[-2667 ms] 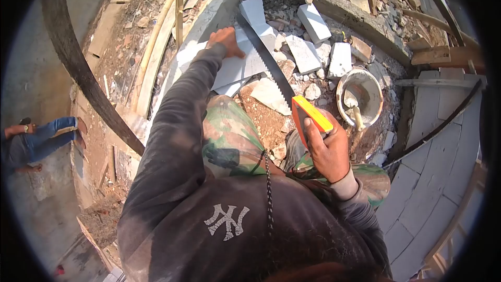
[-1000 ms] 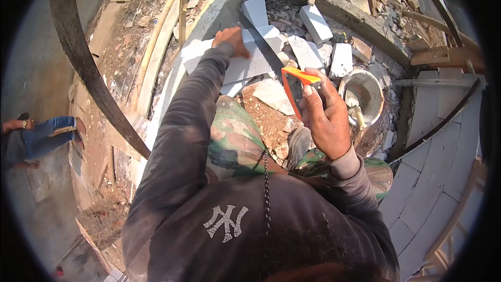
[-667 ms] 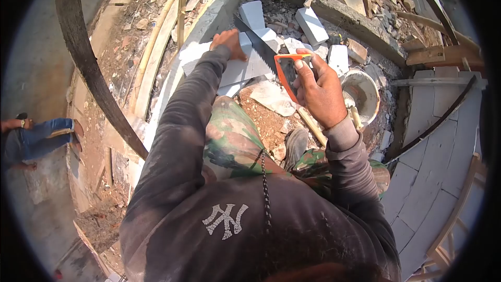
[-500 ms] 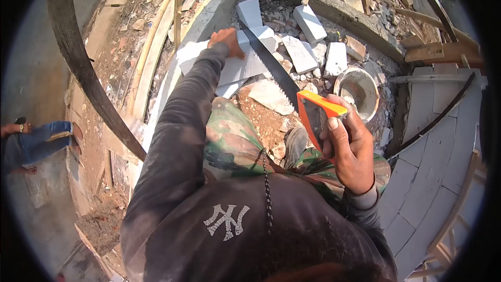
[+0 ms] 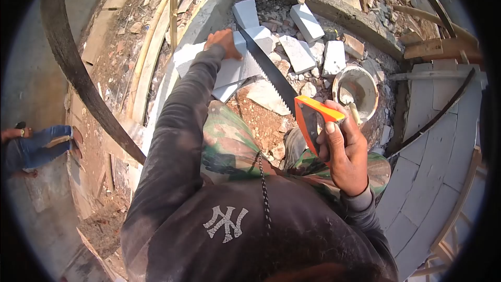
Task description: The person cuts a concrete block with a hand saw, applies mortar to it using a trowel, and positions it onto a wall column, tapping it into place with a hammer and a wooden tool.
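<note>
My right hand (image 5: 344, 149) is closed around the orange handle of a hand saw (image 5: 269, 68), its thumb lying along the grip. The saw's dark toothed blade slants up and left, with its far end at a white building block (image 5: 232, 71). My left hand (image 5: 224, 43) grips the top of that block just left of the blade, fingers bent over it. How deep the teeth sit in the block cannot be made out. Beyond the blade lie more white blocks (image 5: 306, 22) and cut pieces among rubble.
A mortar-stained bucket (image 5: 369, 94) stands to the right of the blocks. Concrete edges (image 5: 355, 22) border the rubble. A curved-looking dark pole (image 5: 78, 68) crosses on the left, where another person in jeans (image 5: 47, 143) is. A block wall (image 5: 425, 146) rises on the right.
The saw and my right hand have shifted very slightly left and up, along with a small shift of the whole view. My left hand keeps its place on the block.
</note>
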A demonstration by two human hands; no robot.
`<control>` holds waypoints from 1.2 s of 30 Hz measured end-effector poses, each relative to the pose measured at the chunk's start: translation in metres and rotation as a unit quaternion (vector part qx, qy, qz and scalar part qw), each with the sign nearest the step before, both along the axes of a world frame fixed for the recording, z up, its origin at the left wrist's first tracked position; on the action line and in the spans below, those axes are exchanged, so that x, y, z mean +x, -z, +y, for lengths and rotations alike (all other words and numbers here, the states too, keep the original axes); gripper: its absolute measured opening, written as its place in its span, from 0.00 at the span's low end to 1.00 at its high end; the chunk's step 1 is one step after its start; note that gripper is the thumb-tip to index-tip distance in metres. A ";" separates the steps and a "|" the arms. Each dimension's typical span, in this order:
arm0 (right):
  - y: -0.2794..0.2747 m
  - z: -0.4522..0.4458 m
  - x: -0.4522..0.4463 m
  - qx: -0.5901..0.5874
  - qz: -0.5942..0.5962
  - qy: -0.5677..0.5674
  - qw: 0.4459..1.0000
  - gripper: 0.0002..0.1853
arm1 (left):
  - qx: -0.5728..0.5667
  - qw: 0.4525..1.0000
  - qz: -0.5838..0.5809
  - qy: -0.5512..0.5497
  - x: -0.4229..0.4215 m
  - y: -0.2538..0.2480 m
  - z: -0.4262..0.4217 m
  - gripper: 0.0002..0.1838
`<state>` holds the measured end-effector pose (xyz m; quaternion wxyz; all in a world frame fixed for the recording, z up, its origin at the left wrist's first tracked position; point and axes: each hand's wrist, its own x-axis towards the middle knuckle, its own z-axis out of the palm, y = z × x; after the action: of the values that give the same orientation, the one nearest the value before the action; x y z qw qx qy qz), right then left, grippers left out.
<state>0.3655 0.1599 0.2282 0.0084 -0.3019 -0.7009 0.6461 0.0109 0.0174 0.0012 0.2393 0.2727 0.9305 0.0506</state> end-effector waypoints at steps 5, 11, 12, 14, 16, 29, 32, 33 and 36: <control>0.085 0.005 -0.098 0.173 0.083 -0.088 0.977 0.20 | 0.044 0.998 0.038 -0.002 0.024 -0.004 -0.005 0.45; 0.012 -0.004 -0.006 0.063 -0.004 -0.026 0.998 0.19 | -0.006 1.000 -0.002 -0.003 0.009 0.000 0.000 0.45; 0.014 -0.003 -0.009 0.062 -0.001 -0.027 0.998 0.19 | 0.005 1.000 0.002 -0.001 0.007 0.000 0.000 0.45; 0.015 -0.005 -0.012 0.030 0.008 -0.022 0.999 0.19 | 0.013 1.000 -0.001 0.004 0.012 0.002 0.000 0.45; 0.061 0.002 -0.060 0.129 0.038 -0.065 0.989 0.19 | 0.019 1.000 0.014 0.003 0.015 -0.001 0.000 0.45; 0.080 -0.001 -0.054 0.192 0.052 -0.078 0.977 0.19 | 0.012 1.000 0.010 0.008 0.006 0.006 0.001 0.45; 0.116 0.000 -0.102 0.200 0.065 -0.093 0.973 0.18 | 0.026 0.999 0.025 0.003 0.013 0.001 -0.002 0.46; 0.108 -0.002 -0.091 0.188 0.049 -0.088 0.977 0.19 | 0.018 1.000 0.017 -0.006 0.016 0.000 -0.003 0.45; 0.065 -0.006 -0.024 0.153 0.008 -0.062 0.986 0.20 | 0.012 1.000 0.004 -0.010 0.007 -0.002 0.001 0.45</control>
<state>0.3416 0.1544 0.1630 0.0200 -0.2475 -0.8090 0.5328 0.0182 0.0183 0.0036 0.2321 0.2660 0.9335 0.0629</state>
